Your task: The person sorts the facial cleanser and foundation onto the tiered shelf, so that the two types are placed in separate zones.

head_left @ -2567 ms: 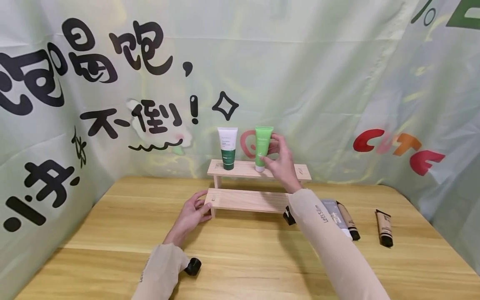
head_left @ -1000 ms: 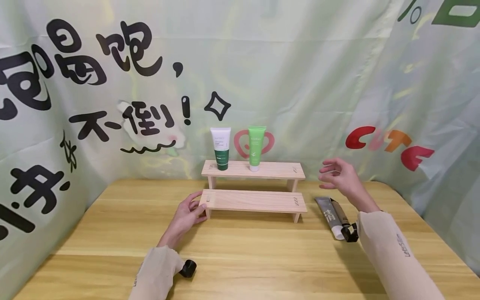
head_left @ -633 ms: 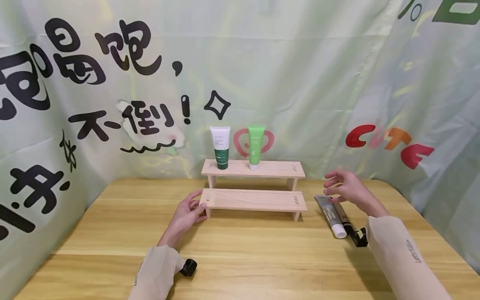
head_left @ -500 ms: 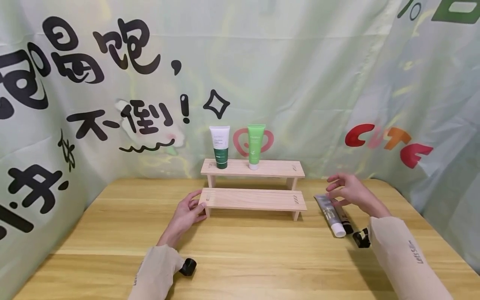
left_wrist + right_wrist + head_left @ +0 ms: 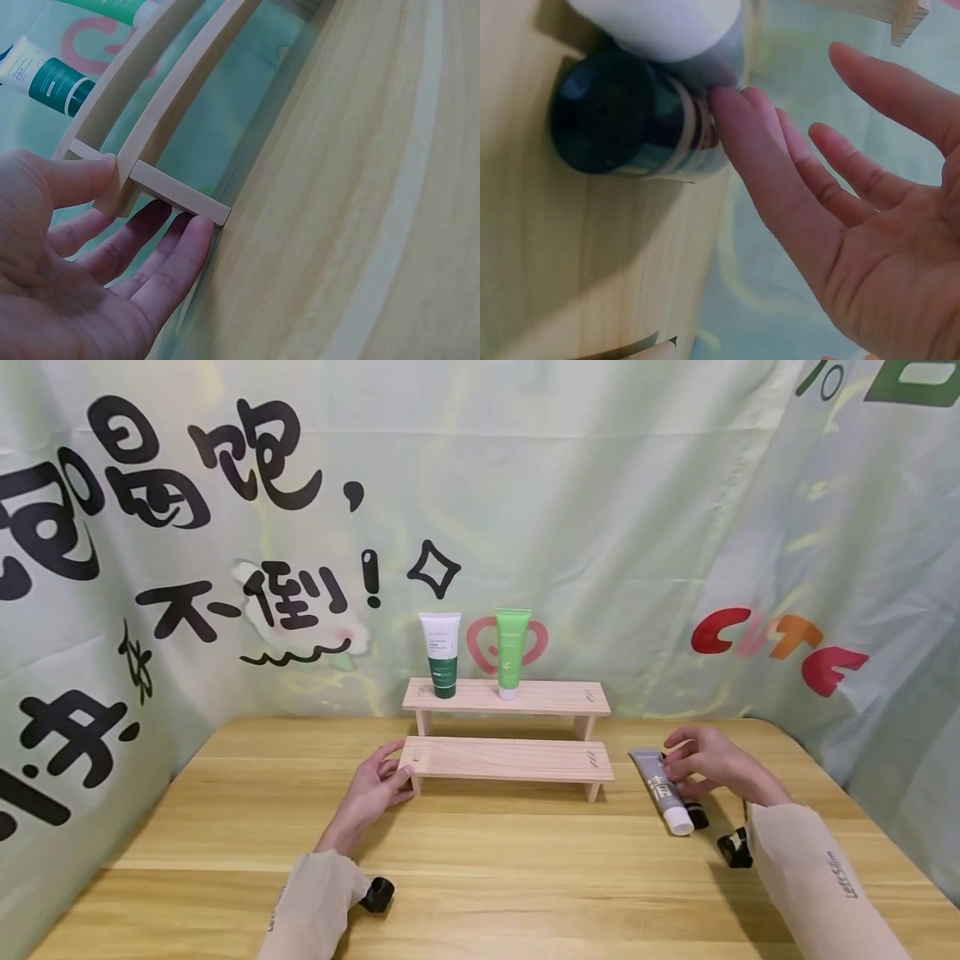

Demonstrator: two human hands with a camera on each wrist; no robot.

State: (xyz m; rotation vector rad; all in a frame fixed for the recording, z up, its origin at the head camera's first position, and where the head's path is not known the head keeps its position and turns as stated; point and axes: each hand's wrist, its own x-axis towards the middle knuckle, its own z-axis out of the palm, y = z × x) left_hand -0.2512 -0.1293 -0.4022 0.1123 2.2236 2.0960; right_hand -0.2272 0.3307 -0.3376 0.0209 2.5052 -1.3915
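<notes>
My left hand (image 5: 367,789) grips the left end of the lower step of a two-step wooden rack (image 5: 510,757); in the left wrist view the thumb lies on the board and the fingers reach the leg (image 5: 180,193). On the upper step stand a white and dark-green tube (image 5: 442,652) and a light-green tube (image 5: 512,652), caps down. My right hand (image 5: 712,764) is over a black-capped brown tube (image 5: 697,814), lying beside a grey tube (image 5: 660,785) with a white cap. In the right wrist view its extended fingertips are at the brown tube's side, thumb apart.
The end of another tube (image 5: 649,351) shows at the bottom of the right wrist view; my right sleeve (image 5: 817,868) mostly hides it in the head view. Black wrist cameras (image 5: 377,895) sit at both cuffs. A printed cloth (image 5: 600,527) hangs behind the wooden table (image 5: 525,893).
My right hand has let go of the light-green tube on the upper step, then moved right and down to the lying tubes. My left hand keeps its place at the rack.
</notes>
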